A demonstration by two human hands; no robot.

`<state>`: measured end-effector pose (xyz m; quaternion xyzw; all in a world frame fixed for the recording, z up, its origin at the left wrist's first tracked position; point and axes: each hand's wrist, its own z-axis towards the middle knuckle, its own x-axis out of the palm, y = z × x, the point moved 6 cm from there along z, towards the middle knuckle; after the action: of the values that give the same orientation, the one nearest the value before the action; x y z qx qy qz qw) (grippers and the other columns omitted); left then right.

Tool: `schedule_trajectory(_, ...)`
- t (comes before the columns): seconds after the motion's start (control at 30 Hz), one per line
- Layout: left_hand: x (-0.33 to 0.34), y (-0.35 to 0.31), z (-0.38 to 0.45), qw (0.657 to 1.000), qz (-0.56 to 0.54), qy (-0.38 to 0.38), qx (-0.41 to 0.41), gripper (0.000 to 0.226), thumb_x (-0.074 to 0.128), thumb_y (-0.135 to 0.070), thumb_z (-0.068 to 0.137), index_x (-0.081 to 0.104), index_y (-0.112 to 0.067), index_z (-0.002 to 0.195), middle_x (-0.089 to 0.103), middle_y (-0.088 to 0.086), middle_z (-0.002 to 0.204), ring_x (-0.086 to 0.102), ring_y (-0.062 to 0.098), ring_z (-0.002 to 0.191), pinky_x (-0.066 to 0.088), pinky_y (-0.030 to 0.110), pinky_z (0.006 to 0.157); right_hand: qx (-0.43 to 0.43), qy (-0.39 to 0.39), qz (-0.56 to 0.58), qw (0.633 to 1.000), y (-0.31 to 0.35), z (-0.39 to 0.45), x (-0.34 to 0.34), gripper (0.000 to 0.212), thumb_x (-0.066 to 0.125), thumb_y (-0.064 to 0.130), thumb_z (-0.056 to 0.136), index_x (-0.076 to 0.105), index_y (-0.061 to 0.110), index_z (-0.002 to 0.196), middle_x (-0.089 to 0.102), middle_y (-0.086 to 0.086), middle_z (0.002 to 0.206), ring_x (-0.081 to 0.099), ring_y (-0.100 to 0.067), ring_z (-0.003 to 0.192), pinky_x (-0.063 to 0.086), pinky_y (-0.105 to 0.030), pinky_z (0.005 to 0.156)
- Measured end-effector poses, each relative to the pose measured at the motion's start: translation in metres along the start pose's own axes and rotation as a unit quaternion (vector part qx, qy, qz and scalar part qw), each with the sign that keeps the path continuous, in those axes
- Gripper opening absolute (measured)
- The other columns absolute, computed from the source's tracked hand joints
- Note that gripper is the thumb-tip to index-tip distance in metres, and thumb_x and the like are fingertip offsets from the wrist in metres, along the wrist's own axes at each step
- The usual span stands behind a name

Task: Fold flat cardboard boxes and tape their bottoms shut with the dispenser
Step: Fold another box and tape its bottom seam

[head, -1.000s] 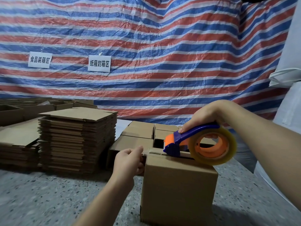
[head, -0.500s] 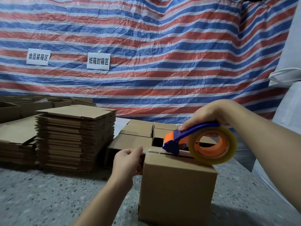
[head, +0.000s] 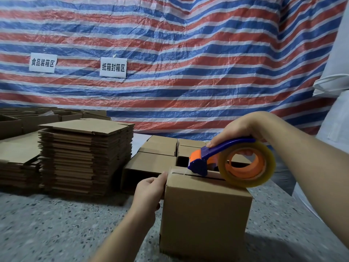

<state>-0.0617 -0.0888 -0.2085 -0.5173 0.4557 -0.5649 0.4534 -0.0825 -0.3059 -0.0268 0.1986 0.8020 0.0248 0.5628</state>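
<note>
Speckled floor (head: 56, 224), right hand (head: 243, 127) gripping tape dispenser (head: 226, 159) atop box (head: 205, 214), left hand (head: 149, 190) pinching tape end

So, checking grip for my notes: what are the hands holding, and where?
Right hand grips the tape dispenser by its blue handle; left hand pinches the box at its top corner.
</note>
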Motion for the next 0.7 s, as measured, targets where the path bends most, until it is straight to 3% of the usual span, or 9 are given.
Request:
schedule_trajectory(0.13, 0.001, 0.002, 0.001, 1.0, 0.005, 0.005, -0.004, 0.038, 0.062, -0.04, 0.093, 0.054, -0.013, 0.067, 0.049, -0.005, 0.047, 0.043, 0.007, 0.041, 0.028, 0.025, 0.049, -0.006, -0.003, 0.013, 1.0, -0.001, 0.001, 0.0, 0.055, 0.073, 0.064, 0.076, 0.075, 0.014, 0.1, 0.069, -0.002, 0.071, 0.059, -0.01, 0.048, 0.047, -0.02, 0.046)
schedule_trajectory(0.2, 0.001, 0.004, 0.002, 1.0, 0.013, 0.006, -0.011, 0.038, 0.064, -0.044, 0.09, 0.053, -0.014, 0.069, 0.047, -0.005, 0.048, 0.041, 0.007, 0.04, 0.028, 0.024, 0.047, -0.01, 0.007, 0.016, 1.0, -0.001, 0.001, 0.001, 0.046, 0.072, 0.064, 0.079, 0.082, 0.02, 0.085, 0.069, -0.002, 0.071, 0.059, -0.01, 0.049, 0.047, -0.021, 0.047)
schedule_trajectory(0.33, 0.003, 0.01, 0.004, 0.999, -0.008, 0.014, -0.048, 0.039, 0.068, -0.052, 0.084, 0.064, -0.013, 0.083, 0.053, 0.009, 0.073, 0.046, 0.023, 0.071, 0.035, 0.034, 0.063, -0.017, 0.021, 0.016, 0.999, -0.001, 0.0, 0.004, 0.033, 0.068, 0.064, 0.082, 0.079, 0.039, 0.065, 0.069, 0.0, 0.069, 0.059, -0.009, 0.05, 0.048, -0.021, 0.049)
schedule_trajectory(0.4, 0.004, 0.012, 0.002, 0.998, -0.014, 0.021, -0.064, 0.043, 0.068, -0.054, 0.083, 0.068, -0.012, 0.088, 0.056, 0.011, 0.08, 0.048, 0.025, 0.078, 0.037, 0.037, 0.07, -0.017, 0.021, 0.016, 1.0, -0.001, -0.001, 0.004, 0.036, 0.068, 0.064, 0.083, 0.082, 0.033, 0.07, 0.07, 0.0, 0.069, 0.059, -0.009, 0.048, 0.048, -0.02, 0.049)
schedule_trajectory(0.53, 0.006, 0.016, 0.0, 0.996, -0.005, 0.008, -0.093, 0.054, 0.066, -0.058, 0.082, 0.074, -0.006, 0.096, 0.069, 0.011, 0.09, 0.061, 0.03, 0.086, 0.044, 0.038, 0.075, -0.012, -0.001, 0.024, 1.0, -0.003, 0.001, 0.001, 0.051, 0.071, 0.061, 0.081, 0.074, 0.014, 0.102, 0.07, -0.002, 0.07, 0.06, -0.01, 0.047, 0.048, -0.02, 0.046)
schedule_trajectory(0.7, 0.008, 0.02, 0.001, 0.993, -0.013, 0.012, -0.119, 0.055, 0.067, -0.064, 0.077, 0.073, -0.016, 0.103, 0.069, 0.01, 0.097, 0.062, 0.027, 0.092, 0.045, 0.034, 0.072, -0.01, 0.0, 0.021, 1.0, -0.002, 0.002, 0.002, 0.051, 0.07, 0.061, 0.083, 0.073, 0.014, 0.104, 0.07, -0.002, 0.07, 0.059, -0.009, 0.047, 0.047, -0.02, 0.046)
